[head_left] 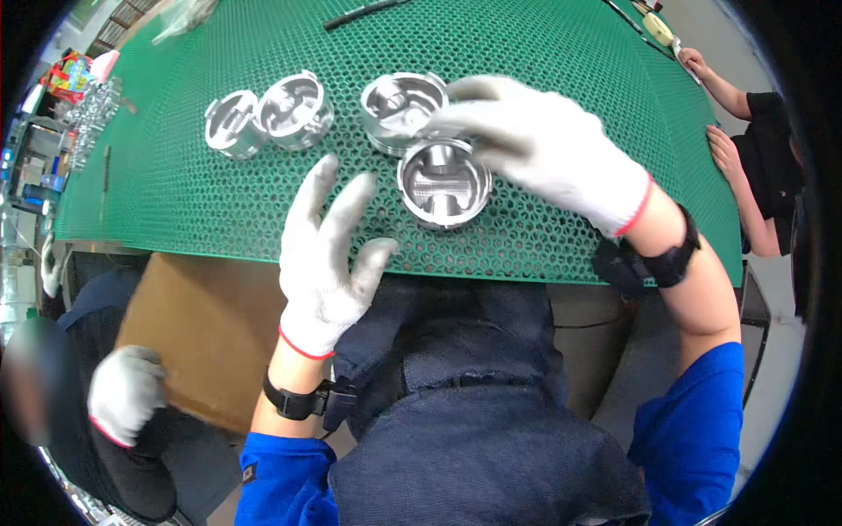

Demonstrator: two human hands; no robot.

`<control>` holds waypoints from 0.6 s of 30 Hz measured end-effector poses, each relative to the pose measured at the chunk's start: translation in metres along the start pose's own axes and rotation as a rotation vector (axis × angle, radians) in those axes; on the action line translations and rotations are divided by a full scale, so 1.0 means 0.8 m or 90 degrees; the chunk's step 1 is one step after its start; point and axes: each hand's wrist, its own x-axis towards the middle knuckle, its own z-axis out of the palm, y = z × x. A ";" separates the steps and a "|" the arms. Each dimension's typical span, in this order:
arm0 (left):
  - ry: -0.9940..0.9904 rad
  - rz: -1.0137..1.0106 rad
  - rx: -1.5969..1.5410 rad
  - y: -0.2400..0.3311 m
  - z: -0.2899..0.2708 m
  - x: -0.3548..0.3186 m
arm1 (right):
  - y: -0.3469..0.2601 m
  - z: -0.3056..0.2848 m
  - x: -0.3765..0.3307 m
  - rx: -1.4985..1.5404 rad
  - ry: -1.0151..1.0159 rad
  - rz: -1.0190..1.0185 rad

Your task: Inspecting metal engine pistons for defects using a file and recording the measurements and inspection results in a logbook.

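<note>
Green mesh mat (219,202): right hand (544,145) grip pinching hollow piston (444,182); left hand (326,254) spread.

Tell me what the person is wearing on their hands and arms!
Both the left hand and the right hand wear white knit gloves with red trim at the cuffs. Each wrist has a black strap with a small black box on it. The sleeves are bright blue.

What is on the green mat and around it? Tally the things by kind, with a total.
Shiny metal pistons: 4
White-gloved hands, counting the left hand, the right hand and a co-worker's gloved hand: 3
Bare hands of another person: 2
Green honeycomb mat: 1
Brown cardboard sheet: 1
Total: 11
</note>
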 end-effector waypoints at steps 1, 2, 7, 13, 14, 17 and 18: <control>-0.027 -0.018 0.008 0.011 -0.003 0.006 | 0.009 -0.012 -0.014 0.025 0.010 0.028; -0.026 -0.018 -0.008 0.020 -0.005 0.019 | 0.017 -0.027 -0.030 0.042 0.021 0.060; -0.160 0.136 0.151 0.029 0.008 0.050 | -0.013 -0.072 -0.085 0.272 -0.214 0.363; -0.115 -0.054 -0.073 0.054 0.024 0.009 | -0.023 -0.059 -0.132 0.146 -0.134 0.213; -0.121 -0.066 -0.104 0.046 0.027 0.004 | -0.024 -0.056 -0.127 0.149 -0.134 0.217; -0.156 -0.082 -0.161 0.038 0.030 0.002 | -0.016 -0.034 -0.113 0.078 -0.090 0.153; -0.152 -0.085 -0.137 0.041 0.031 0.003 | -0.018 -0.030 -0.110 0.082 -0.091 0.153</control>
